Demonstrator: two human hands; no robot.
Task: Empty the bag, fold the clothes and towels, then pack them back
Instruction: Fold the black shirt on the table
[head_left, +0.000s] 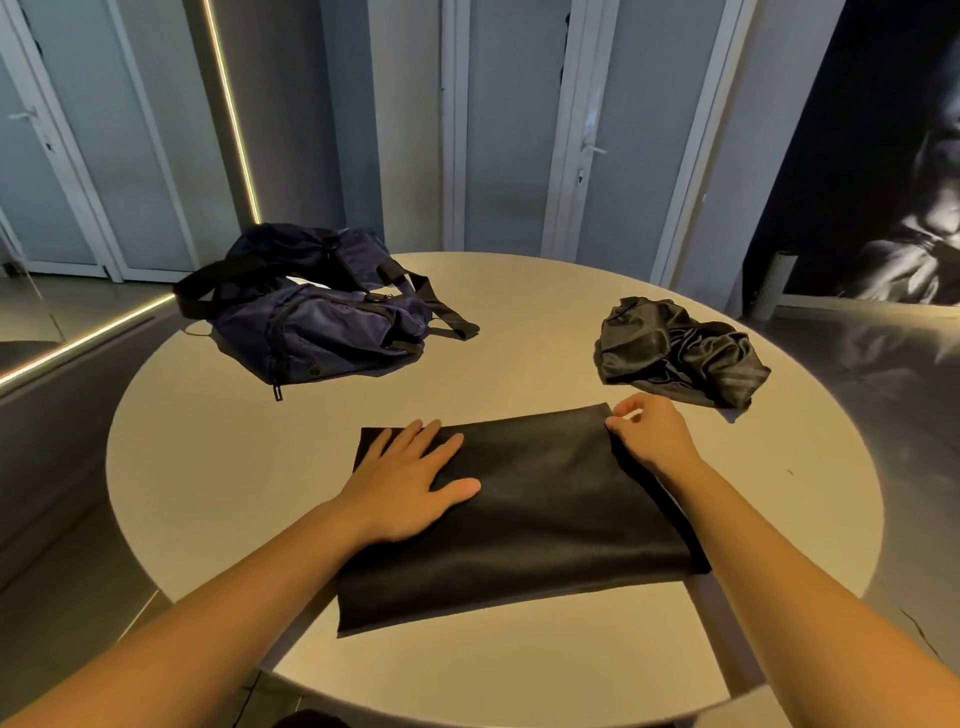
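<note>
head view: right hand (649, 436) partly hides cloth (519, 519) edge.

I counted one round table (208, 467), and tallied everything else against it. One navy bag (317, 322) lay on the table's far left part. Its black straps (447, 312) were too tangled for me to count surely. Black cloths came to two: one flat folded cloth (545, 509) at the table's near middle and one crumpled cloth (675, 353) on its far right part. Hands were two (both bare): one left hand (410, 483) and one right hand (649, 436), each over the table's near middle, on the folded piece.
</note>
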